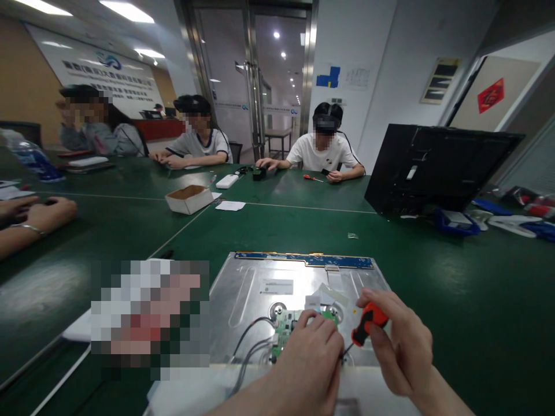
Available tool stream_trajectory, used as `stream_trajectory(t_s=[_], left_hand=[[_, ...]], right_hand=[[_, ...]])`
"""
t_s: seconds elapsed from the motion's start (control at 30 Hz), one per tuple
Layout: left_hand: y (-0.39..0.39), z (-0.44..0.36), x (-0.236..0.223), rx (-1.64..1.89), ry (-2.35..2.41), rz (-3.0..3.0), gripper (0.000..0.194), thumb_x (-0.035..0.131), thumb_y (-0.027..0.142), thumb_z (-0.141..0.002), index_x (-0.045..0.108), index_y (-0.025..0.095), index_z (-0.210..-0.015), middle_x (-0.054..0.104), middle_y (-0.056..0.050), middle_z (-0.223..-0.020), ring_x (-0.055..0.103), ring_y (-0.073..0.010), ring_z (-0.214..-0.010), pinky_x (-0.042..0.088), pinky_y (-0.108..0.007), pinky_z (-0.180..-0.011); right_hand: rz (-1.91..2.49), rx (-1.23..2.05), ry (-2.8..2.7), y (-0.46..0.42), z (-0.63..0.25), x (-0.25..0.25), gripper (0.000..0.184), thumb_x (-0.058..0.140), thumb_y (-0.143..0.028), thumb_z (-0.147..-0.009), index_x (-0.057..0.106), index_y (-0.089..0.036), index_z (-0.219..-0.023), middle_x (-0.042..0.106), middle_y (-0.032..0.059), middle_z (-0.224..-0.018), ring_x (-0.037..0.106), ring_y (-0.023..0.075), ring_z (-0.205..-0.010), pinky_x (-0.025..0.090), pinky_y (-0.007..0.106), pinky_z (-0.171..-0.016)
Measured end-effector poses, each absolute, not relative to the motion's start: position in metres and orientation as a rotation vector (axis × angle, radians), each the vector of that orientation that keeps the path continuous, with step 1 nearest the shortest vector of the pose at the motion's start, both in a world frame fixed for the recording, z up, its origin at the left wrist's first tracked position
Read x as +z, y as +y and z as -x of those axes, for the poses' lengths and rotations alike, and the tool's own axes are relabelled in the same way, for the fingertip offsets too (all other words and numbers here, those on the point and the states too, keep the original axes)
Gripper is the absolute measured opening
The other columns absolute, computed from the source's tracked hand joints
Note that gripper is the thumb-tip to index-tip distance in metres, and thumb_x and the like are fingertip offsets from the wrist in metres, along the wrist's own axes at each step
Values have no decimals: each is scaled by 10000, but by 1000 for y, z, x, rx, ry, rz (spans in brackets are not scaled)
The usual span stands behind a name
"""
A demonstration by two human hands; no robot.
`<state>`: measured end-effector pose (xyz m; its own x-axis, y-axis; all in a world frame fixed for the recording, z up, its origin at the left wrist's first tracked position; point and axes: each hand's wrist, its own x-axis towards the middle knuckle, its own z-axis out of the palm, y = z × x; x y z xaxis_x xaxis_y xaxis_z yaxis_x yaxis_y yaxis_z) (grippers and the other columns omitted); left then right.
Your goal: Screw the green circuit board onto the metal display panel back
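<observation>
A flat metal panel (243,289), like the back of a display, lies in front of me with a blue circuit strip (303,259) along its far edge. My left hand (314,349) is over a green circuit board (284,326) on the panel; its fingers are curled together, and what they grip, if anything, is hidden. In my right hand (405,338) is a screwdriver (369,323) with a red and black handle. Its shaft slants down to the left, and the tip disappears beside my left hand. Dark cables (249,349) run from the board's left side.
A large black monitor (437,167) stands at the right, near a blue tray (457,222). An open carton (189,199) sits farther back. Several people sit around the green table (468,300); another person's hands (50,214) rest at the left. A bottle (34,156) is at far left.
</observation>
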<state>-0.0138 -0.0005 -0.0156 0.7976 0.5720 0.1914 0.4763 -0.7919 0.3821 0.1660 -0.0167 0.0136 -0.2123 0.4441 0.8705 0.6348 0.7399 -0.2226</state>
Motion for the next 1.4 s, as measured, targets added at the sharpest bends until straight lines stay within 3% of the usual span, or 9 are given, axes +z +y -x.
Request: stream_trajectory(t_s=[0.2,0.33,0.57,0.73,0.87,1.07,1.2,1.3,1.4], left_hand=[[-2,13,-19,427,814,-2657,172,517,196,-817,557,183,-984,607,-83,-1010,538,-257,-962,291,-481,-1022],[-2,14,-20,434,808,-2652,172,521,196,-815,559,182,-982,609,-84,-1003,539,-259,-969,301,-476,-1014],[-1,15,-18,441,812,-2661,137,520,197,-823,551,190,-957,600,-73,-995,538,-248,-971,298,-457,-1021],[-2,14,-19,427,813,-2697,120,506,204,-839,541,189,-953,594,-77,-998,535,-255,-972,303,-468,-1014],[-1,14,-17,424,804,-2702,124,499,206,-843,545,187,-957,593,-81,-998,535,-257,-958,314,-475,-1002],[-1,14,-16,426,808,-2666,159,509,197,-828,552,185,-981,603,-81,-1000,536,-253,-966,313,-464,-1013],[-1,14,-17,421,810,-2653,166,510,189,-826,552,189,-986,605,-85,-1022,535,-258,-983,316,-468,-1011],[0,14,-17,418,797,-2661,148,508,196,-827,549,188,-969,605,-87,-1016,535,-262,-982,313,-476,-1008],[0,14,-17,434,792,-2671,135,504,199,-827,545,186,-956,603,-86,-1002,536,-258,-965,308,-477,-1010]], right_hand=[[769,-263,-1770,-13,-163,9,415,617,-206,-842,471,-194,-1230,662,37,-811,644,171,-664,543,284,-554],[783,-330,-1761,-14,-162,12,348,631,-298,-864,490,-200,-1166,639,17,-730,625,161,-593,514,263,-486],[752,-267,-1718,-13,-159,14,381,666,-295,-847,480,-206,-1167,575,-29,-650,520,113,-456,436,230,-410],[783,-356,-1825,-18,-162,19,327,536,-340,-907,521,-160,-1180,652,45,-743,632,177,-602,515,285,-498],[810,-208,-1866,-21,-164,17,377,439,-199,-882,506,-132,-1247,673,106,-922,672,224,-818,560,339,-634],[777,-310,-1795,-17,-161,15,452,580,-138,-813,477,-171,-1252,664,38,-777,632,174,-612,519,277,-505],[821,-381,-1795,-16,-160,16,406,634,-240,-831,492,-212,-1211,636,-9,-664,589,165,-511,476,266,-429],[821,-381,-1795,-17,-161,14,424,642,-301,-837,493,-207,-1222,647,3,-685,607,173,-538,486,274,-444],[791,-343,-1813,-18,-163,13,417,561,-311,-872,497,-168,-1259,687,66,-822,670,211,-707,542,313,-550]])
